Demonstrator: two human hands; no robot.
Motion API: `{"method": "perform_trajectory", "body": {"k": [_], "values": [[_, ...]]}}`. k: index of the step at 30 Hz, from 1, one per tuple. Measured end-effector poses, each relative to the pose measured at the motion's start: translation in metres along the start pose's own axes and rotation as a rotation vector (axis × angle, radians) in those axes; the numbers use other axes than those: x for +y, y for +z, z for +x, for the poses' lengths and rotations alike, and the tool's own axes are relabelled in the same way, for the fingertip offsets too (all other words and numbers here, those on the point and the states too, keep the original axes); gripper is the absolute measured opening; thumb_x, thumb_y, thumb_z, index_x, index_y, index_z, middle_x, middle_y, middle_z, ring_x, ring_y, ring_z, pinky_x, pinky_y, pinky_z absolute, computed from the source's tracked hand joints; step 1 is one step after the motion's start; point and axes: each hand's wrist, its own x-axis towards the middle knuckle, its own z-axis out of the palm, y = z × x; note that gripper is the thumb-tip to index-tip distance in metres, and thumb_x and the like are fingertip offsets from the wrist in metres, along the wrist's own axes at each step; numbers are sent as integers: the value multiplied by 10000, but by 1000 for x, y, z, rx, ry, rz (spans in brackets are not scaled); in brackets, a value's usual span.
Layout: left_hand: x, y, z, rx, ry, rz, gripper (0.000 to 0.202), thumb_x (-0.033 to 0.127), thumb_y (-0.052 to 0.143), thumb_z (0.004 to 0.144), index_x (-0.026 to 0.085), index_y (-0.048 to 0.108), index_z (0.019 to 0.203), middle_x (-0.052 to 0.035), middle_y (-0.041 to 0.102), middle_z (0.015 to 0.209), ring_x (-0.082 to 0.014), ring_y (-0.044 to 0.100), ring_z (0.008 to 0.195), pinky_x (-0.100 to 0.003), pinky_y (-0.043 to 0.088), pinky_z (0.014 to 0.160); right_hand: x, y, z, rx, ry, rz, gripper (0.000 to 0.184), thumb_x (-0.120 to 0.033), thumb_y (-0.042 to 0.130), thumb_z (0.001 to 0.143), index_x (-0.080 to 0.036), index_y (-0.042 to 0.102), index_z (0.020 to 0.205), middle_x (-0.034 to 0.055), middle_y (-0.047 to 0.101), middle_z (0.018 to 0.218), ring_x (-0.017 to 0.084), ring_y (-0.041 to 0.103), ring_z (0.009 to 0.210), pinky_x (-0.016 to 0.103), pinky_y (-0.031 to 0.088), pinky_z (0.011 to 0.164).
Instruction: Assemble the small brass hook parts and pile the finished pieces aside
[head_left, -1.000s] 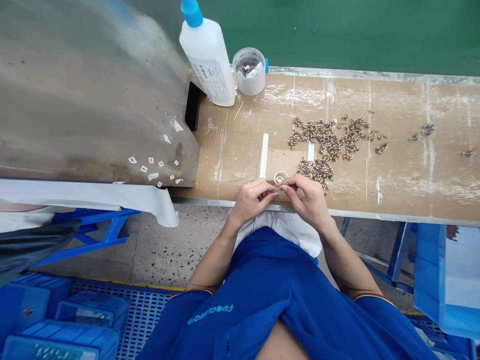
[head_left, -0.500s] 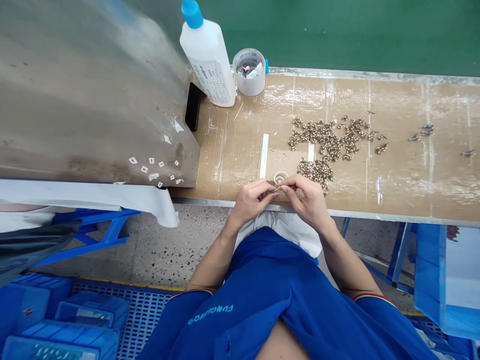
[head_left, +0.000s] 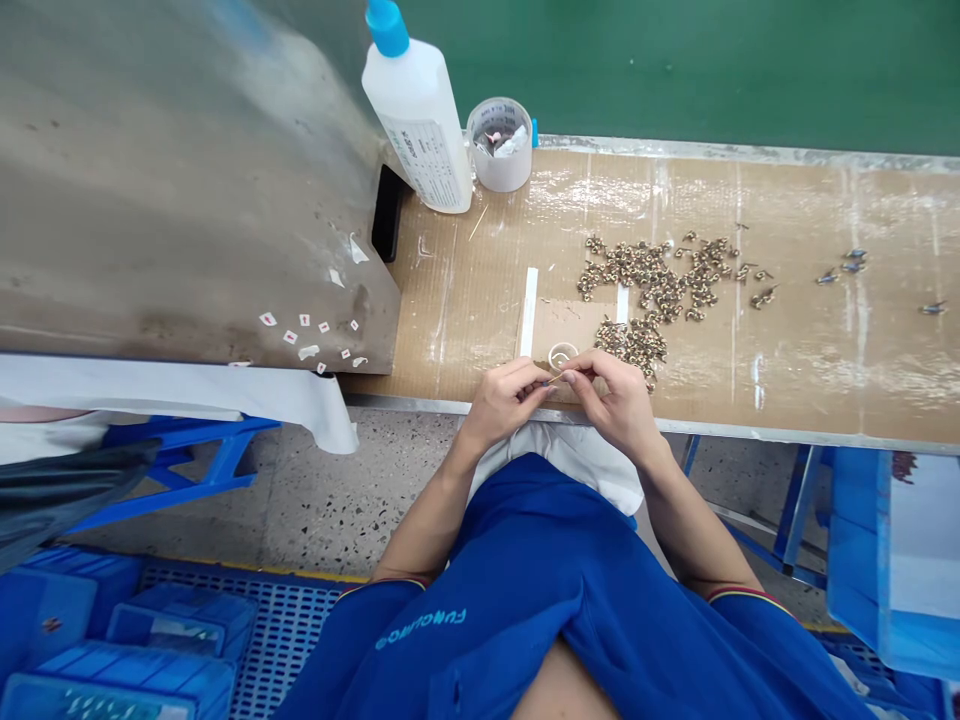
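While working right over the near edge of the cardboard-covered bench point(head_left: 780, 398), left hand point(head_left: 504, 405) and right hand point(head_left: 611, 402) close together and low, fingertips point(head_left: 576, 377) meeting on a thin stick-like piece point(head_left: 555, 379), too small to make out in detail! Left hand curled, thumb and forefinger pinched tight on it. Right hand just beside, fingers bunched and clamped at the other end, hardly a gap between the two. Just past those tips, a small clear ring point(head_left: 562, 356) lying flat on the bench, apparently not touched by either hand.

And the count so far: a wide scatter of small brass fittings point(head_left: 645, 280) across the middle of the bench, plus a second clump of brass fittings point(head_left: 632, 342) just right of the hands, all loose on the cardboard. Much left there, by the look of it. Toward the right end, well apart, only a handful of blue-tipped pieces point(head_left: 840, 266).

Along the far edge, a white squeeze bottle point(head_left: 416, 115) with a blue cap, and beside it a clear cup point(head_left: 501, 145) holding scraps. Near the hands, a narrow white strip point(head_left: 529, 310) on the cardboard, and off to the left, small paper labels point(head_left: 304, 335) dotted on a scuffed steel panel.
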Motion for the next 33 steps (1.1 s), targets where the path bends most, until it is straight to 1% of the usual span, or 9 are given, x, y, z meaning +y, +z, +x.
{"method": "perform_trajectory", "body": {"k": [7,16,26,33], "values": [[0,0,0,-5,4,0,166,257,609,986,148,684,886,1,612,725,-96,545,613,-210,426,567,0,0,0,9,-1,0,157,-248,556,980,-214,654,863,30,713,776,161,630,666,280,481,626],[-1,0,0,-10,-17,-6,185,276,599,991,155,686,882,-1,603,718,-101,543,614,-218,427,570,1,0,-1,-3,44,1,201,-317,540,993,-219,659,864,42,716,788,176,635,686,301,494,645],[-1,0,-1,-2,-16,-12,183,276,603,991,151,687,889,-3,612,729,-96,540,613,-212,419,566,0,0,0,25,3,-3,178,-278,552,991,-217,657,861,31,717,780,159,619,657,282,483,623],[-1,-1,0,-10,-11,-17,187,285,598,995,153,690,899,-9,618,735,-103,549,624,-219,428,575,-1,0,0,16,18,-18,197,-312,544,998,-226,660,865,37,721,787,169,622,661,296,494,627]]}}
